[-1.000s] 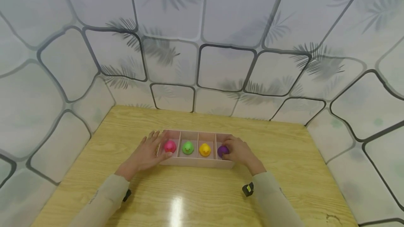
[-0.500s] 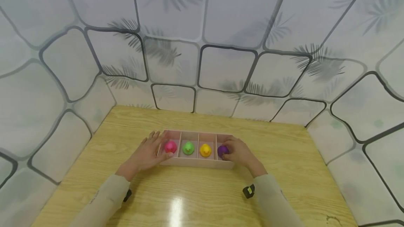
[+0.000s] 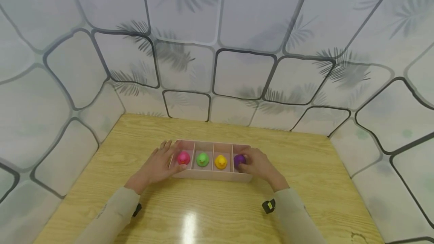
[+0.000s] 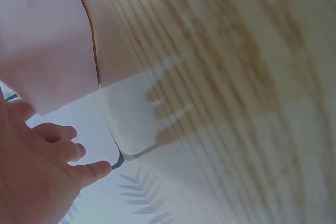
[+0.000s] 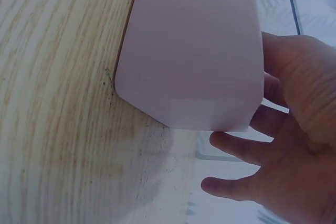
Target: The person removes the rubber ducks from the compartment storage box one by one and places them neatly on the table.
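A pale pink box (image 3: 211, 175) with several side-by-side compartments lies on the table. From left to right sit a pink rubber duck (image 3: 183, 157), a green rubber duck (image 3: 202, 159), a yellow rubber duck (image 3: 220, 162) and a purple rubber duck (image 3: 239, 160), one per compartment. My right hand (image 3: 259, 165) reaches over the box's right end and pinches the purple duck, partly covering it. Spread across the left end is my left hand (image 3: 158, 166), thumb at the front rim beside the pink duck. In the right wrist view, the box wall hides the right thumb and index fingertips.
The wooden table (image 3: 217, 202) extends around the box on every side. Patterned wall panels (image 3: 244, 72) enclose its back and both sides. A small black device (image 3: 269, 206) hangs by the right sleeve (image 3: 295, 214).
My right hand has shifted very slightly to the right at the purple duck. The left hand, the box and the other ducks hold their places.
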Available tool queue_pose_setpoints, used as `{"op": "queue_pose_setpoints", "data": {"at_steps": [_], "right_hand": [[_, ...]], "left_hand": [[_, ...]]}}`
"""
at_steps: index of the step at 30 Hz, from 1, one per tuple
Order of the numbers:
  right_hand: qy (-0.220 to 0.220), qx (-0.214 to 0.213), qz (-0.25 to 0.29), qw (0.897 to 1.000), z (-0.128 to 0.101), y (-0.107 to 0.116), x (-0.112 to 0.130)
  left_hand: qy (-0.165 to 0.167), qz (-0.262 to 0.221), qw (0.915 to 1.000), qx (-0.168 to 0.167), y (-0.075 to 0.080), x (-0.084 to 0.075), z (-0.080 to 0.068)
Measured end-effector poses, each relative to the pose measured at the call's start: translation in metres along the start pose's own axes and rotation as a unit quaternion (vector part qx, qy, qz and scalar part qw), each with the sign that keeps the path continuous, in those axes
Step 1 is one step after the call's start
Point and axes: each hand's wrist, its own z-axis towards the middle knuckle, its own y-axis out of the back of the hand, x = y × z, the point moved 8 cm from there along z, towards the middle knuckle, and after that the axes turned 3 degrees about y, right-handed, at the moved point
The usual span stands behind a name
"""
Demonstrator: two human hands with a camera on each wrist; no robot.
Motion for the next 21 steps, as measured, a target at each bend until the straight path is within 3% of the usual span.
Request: {"op": "queue_pose_setpoints", "data": {"at_steps": [10, 15, 21], "right_hand": [[0.004, -0.022, 0.059, 0.998, -0.004, 0.012, 0.006], [0.012, -0.029, 0.061, 0.998, -0.005, 0.017, 0.008], [-0.009, -0.035, 0.066, 0.997, -0.008, 0.022, 0.003]], "left_hand": [[0.000, 0.000, 1.0000, 0.002, 0.000, 0.000, 0.000], [0.001, -0.006, 1.0000, 0.001, -0.001, 0.001, 0.000], [0.003, -0.009, 0.9999, 0.004, -0.002, 0.001, 0.000]]}}
